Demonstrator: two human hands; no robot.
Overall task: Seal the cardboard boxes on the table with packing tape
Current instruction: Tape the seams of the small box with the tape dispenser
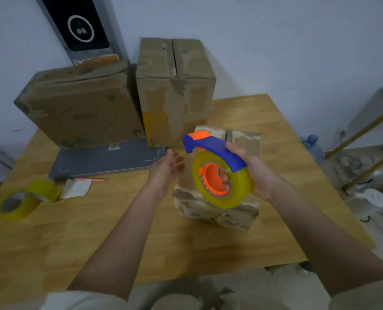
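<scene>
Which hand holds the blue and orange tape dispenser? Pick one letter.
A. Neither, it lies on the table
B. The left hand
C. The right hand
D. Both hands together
C: the right hand grips the tape dispenser above the small cardboard box, fingers through the roll's orange core, while the left hand is open beside it and touches nothing.

Counts on the tabletop (78, 238)

Three cardboard boxes: wide (78, 108), tall (174, 90), small (217, 211). Two tape rolls: one in a dispenser (221, 177), one loose (27, 199). One grey flat board (105, 159). Two hands: left (167, 170), right (259, 175).
</scene>
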